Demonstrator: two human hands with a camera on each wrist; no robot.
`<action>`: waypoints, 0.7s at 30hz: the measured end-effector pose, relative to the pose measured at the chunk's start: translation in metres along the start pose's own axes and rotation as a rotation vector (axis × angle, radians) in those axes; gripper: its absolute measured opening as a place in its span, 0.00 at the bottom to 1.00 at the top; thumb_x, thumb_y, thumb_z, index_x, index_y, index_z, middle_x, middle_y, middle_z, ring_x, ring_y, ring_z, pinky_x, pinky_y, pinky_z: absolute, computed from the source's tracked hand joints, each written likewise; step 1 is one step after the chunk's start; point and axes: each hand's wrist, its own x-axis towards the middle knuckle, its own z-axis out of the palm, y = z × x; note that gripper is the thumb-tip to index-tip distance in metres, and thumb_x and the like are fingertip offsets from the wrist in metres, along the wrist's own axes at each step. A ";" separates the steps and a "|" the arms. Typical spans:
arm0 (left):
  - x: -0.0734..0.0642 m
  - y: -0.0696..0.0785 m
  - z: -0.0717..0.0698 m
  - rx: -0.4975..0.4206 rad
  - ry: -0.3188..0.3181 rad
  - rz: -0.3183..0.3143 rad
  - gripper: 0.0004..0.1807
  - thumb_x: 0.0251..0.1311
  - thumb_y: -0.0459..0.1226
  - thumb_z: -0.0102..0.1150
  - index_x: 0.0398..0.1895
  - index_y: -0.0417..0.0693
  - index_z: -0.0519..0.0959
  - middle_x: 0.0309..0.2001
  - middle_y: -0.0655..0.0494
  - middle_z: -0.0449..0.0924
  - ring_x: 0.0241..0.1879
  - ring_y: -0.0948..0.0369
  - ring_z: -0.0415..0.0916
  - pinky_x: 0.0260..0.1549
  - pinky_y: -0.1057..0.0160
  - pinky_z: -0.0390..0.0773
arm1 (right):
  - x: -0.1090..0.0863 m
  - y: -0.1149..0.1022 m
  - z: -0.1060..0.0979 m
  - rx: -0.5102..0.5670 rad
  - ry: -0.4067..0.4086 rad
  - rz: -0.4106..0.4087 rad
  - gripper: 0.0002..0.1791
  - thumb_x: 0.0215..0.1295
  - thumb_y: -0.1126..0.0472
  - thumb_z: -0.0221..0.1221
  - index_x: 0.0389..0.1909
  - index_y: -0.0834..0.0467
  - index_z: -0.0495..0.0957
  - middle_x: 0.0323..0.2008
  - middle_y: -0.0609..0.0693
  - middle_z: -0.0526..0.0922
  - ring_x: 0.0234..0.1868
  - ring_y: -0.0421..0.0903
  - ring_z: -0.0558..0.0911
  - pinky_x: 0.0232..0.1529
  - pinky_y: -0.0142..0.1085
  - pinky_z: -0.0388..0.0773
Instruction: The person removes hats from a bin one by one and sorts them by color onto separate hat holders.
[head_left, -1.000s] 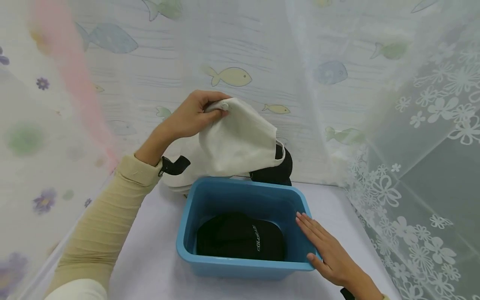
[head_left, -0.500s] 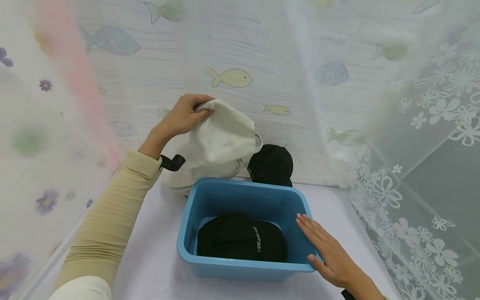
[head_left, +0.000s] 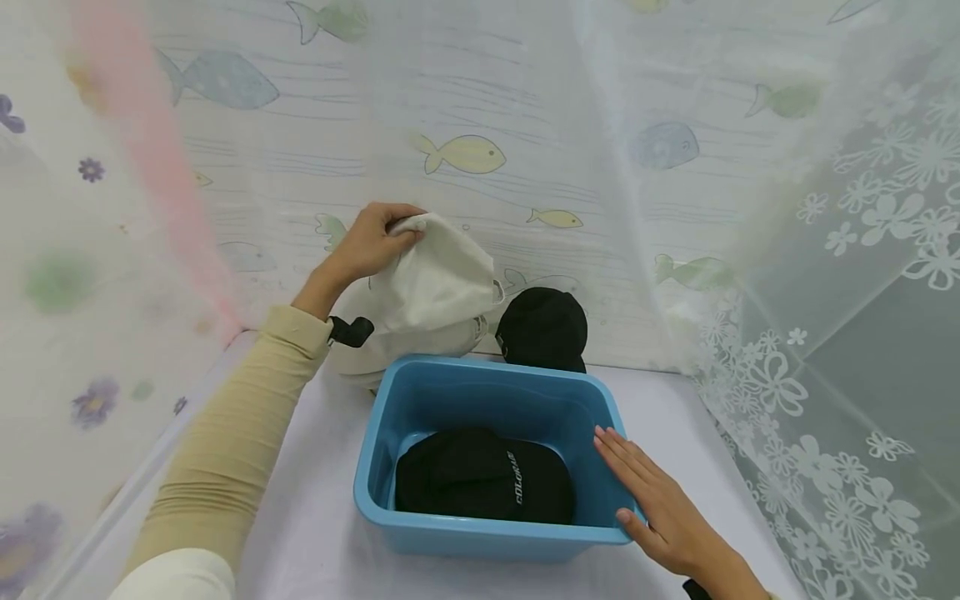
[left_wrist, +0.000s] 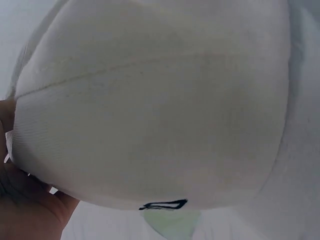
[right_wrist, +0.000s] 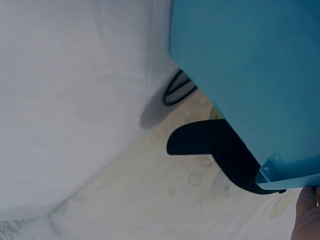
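Note:
My left hand (head_left: 372, 242) pinches a white cap (head_left: 442, 279) by its top, at the back left beyond the blue bin. The cap hangs down over more white headwear (head_left: 427, 340), overlapping it in the head view. In the left wrist view white cap fabric (left_wrist: 150, 125) fills most of the frame, with a small dark outlined mark low on it. My right hand (head_left: 663, 504) rests with straight fingers on the right rim of the blue bin (head_left: 491, 525). Inside the bin lies a black cap (head_left: 480, 475) with white lettering.
Behind the bin a second black cap (head_left: 543, 329) sits up off the table, brim down. A dark wire loop (right_wrist: 180, 90) shows near it in the right wrist view. White cloth covers the table (head_left: 300, 517); a fish-print curtain (head_left: 465, 100) hangs behind.
My left hand has carried the white cap left and slightly down. That uncovers the black cap behind the bin and white headwear below. My right hand stays on the bin.

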 end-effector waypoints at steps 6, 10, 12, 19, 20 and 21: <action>0.000 -0.018 0.008 -0.084 -0.022 -0.048 0.20 0.71 0.32 0.59 0.65 0.42 0.78 0.65 0.45 0.76 0.60 0.52 0.76 0.58 0.53 0.76 | -0.001 0.000 0.000 0.005 -0.004 0.006 0.35 0.80 0.47 0.43 0.76 0.68 0.59 0.78 0.57 0.60 0.80 0.53 0.56 0.80 0.32 0.42; 0.001 -0.031 0.014 -0.121 -0.029 -0.041 0.20 0.70 0.31 0.60 0.64 0.41 0.79 0.65 0.44 0.77 0.60 0.52 0.77 0.57 0.59 0.76 | -0.001 0.000 0.000 0.012 0.004 -0.001 0.35 0.81 0.46 0.42 0.76 0.67 0.59 0.78 0.57 0.60 0.80 0.53 0.56 0.80 0.32 0.43; 0.001 -0.036 0.017 -0.121 -0.033 -0.035 0.20 0.70 0.32 0.61 0.64 0.40 0.79 0.65 0.43 0.76 0.60 0.52 0.77 0.56 0.59 0.76 | -0.001 0.000 0.000 0.016 0.009 -0.003 0.35 0.81 0.46 0.42 0.76 0.67 0.59 0.78 0.57 0.61 0.80 0.53 0.56 0.80 0.32 0.43; 0.001 -0.047 0.023 -0.096 -0.079 -0.015 0.21 0.69 0.35 0.63 0.64 0.40 0.79 0.67 0.42 0.74 0.68 0.49 0.71 0.66 0.49 0.71 | -0.001 0.001 0.001 0.023 0.004 0.004 0.35 0.80 0.47 0.43 0.76 0.67 0.59 0.78 0.57 0.60 0.80 0.52 0.55 0.80 0.32 0.42; 0.001 -0.048 0.024 -0.093 -0.085 -0.011 0.21 0.69 0.35 0.63 0.64 0.40 0.79 0.67 0.42 0.74 0.68 0.49 0.70 0.67 0.48 0.70 | -0.002 0.001 0.001 0.024 0.003 0.005 0.35 0.80 0.48 0.43 0.77 0.67 0.58 0.78 0.57 0.60 0.80 0.52 0.55 0.80 0.31 0.42; 0.001 -0.049 0.025 -0.093 -0.089 -0.008 0.21 0.69 0.35 0.63 0.64 0.40 0.79 0.67 0.41 0.74 0.70 0.49 0.69 0.68 0.48 0.69 | -0.002 0.001 0.001 0.023 0.002 0.007 0.35 0.80 0.48 0.44 0.77 0.67 0.58 0.78 0.57 0.60 0.80 0.52 0.55 0.80 0.31 0.41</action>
